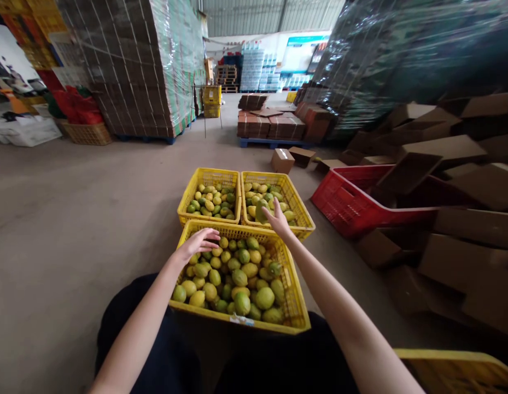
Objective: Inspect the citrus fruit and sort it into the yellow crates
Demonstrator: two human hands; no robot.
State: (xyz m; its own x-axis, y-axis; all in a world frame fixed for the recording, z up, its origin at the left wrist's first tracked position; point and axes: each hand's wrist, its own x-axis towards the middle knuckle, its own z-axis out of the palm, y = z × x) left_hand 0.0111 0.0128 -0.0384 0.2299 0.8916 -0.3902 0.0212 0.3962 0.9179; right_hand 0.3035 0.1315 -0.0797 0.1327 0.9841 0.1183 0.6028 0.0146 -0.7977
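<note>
A yellow crate [297,298] full of green and yellow lemons [239,277] stands right in front of my knees. Over its far left part hovers my left hand [201,241], open, fingers stretched to the right with nothing in them. My right hand [278,219] reaches above the far right crate [305,216], thumb and fingers spread apart. Just beside its thumb is a larger-looking green lemon [261,211]; whether they still touch is hard to tell. The far left crate [180,210] also holds lemons of mixed green and yellow.
A red crate [339,205] and a heap of cardboard boxes [471,268] lie to my right. Another yellow crate [454,355] edges in at bottom right. Ahead are a pallet of flattened cartons [254,126] and a small box [282,161]. Tall wrapped stacks [126,71] flank the aisle.
</note>
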